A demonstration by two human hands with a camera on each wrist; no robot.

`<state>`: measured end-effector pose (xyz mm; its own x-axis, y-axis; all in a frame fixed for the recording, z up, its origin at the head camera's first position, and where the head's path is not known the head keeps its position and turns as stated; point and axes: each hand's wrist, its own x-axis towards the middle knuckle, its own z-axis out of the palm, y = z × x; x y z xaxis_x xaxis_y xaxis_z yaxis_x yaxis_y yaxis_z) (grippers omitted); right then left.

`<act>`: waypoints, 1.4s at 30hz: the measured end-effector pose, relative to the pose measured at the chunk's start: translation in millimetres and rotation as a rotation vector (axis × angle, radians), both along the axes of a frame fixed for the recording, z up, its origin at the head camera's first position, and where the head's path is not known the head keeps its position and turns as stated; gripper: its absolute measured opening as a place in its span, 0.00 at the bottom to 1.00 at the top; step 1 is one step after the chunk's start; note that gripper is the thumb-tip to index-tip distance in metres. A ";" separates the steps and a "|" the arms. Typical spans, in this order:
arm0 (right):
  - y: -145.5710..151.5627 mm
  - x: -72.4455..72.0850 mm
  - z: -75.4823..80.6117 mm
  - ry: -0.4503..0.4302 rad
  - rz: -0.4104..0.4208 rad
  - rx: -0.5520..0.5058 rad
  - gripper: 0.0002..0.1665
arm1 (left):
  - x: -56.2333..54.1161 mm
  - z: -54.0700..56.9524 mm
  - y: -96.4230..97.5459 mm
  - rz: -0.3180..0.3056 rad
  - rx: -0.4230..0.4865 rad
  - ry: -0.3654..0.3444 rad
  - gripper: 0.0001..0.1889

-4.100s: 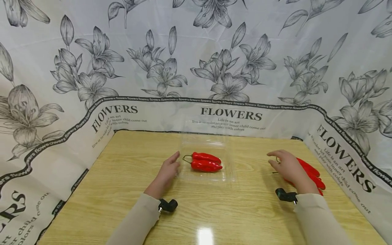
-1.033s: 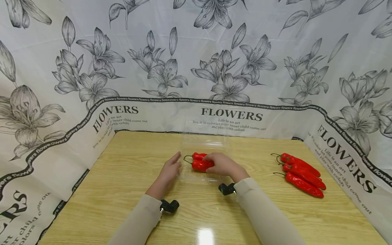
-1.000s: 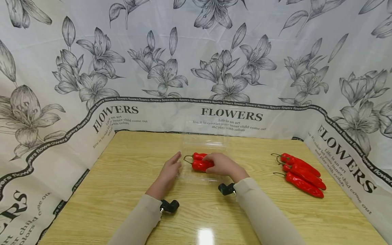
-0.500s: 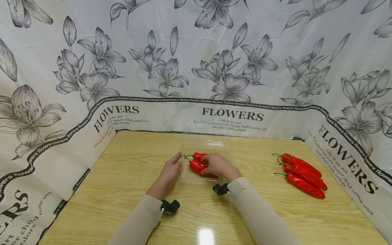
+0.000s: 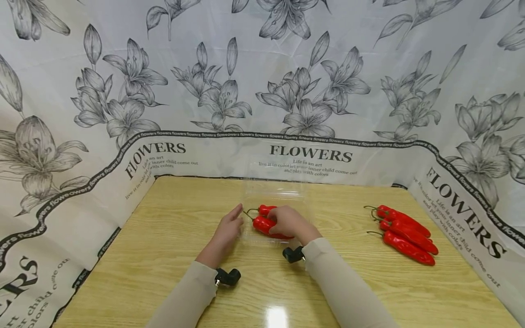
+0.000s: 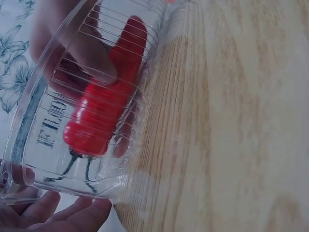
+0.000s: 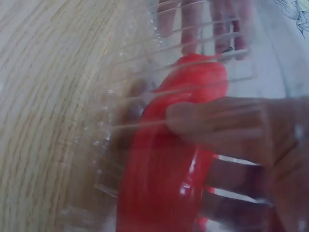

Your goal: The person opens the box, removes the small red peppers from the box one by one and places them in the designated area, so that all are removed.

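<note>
A clear plastic container [image 5: 254, 239] stands mid-table with its lid raised at the back. Inside lie two long red peppers with green stems pointing left. My right hand [image 5: 291, 223] reaches in and grips the front pepper [image 5: 262, 224], the thumb [image 7: 193, 118] laid along its side and the fingers partly hidden behind it. The rear pepper [image 5: 264, 209] is mostly covered by this hand. At the container's left end, my left hand [image 5: 226, 230] touches the wall with fairly straight fingers; its fingertips [image 6: 91, 212] show against the plastic in the left wrist view.
Several more red peppers [image 5: 408, 248] lie in a loose pile on the right of the wooden table [image 5: 180, 200]. A white cloth [image 5: 221, 155] with printed flowers surrounds the table at the back and sides.
My right hand has moved left from the pile into the container and grips the front pepper. That pepper has turned, its tip toward the front right. My left hand has stayed put.
</note>
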<state>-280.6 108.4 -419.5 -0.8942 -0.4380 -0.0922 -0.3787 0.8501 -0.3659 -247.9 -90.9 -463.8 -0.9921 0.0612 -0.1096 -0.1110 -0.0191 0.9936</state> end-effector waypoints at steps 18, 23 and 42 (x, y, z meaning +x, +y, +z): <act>15.8 11.3 26.5 0.126 0.019 -0.038 0.22 | 1.2 1.2 0.6 -0.008 -0.030 0.008 0.30; 22.3 16.7 36.9 0.165 0.044 -0.047 0.23 | 0.2 0.2 -0.5 -0.008 -0.009 0.006 0.30; 71.2 21.1 65.3 0.283 0.035 -0.031 0.25 | 0.0 -0.3 0.1 -0.001 -0.012 0.005 0.30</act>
